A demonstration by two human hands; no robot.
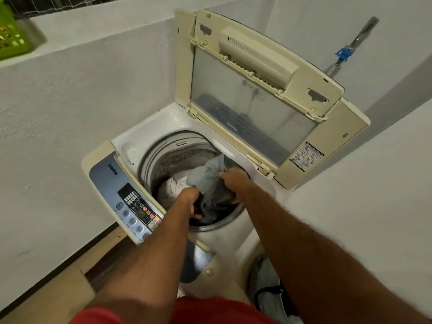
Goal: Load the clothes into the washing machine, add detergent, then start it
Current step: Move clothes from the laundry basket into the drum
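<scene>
2 hands, left (190, 198) and right (232, 178), each grip clamped on 1 grey garment (207, 176) inside 1 washing machine (131, 148).

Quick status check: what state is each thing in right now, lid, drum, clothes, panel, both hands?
Lid: raised, propped open.
Drum: open, partly filled.
Grey garment: held over the drum, half in.
White garment: lying inside the drum.
Control panel: display lit red.
Left hand: gripping the grey garment.
Right hand: gripping the grey garment.
</scene>
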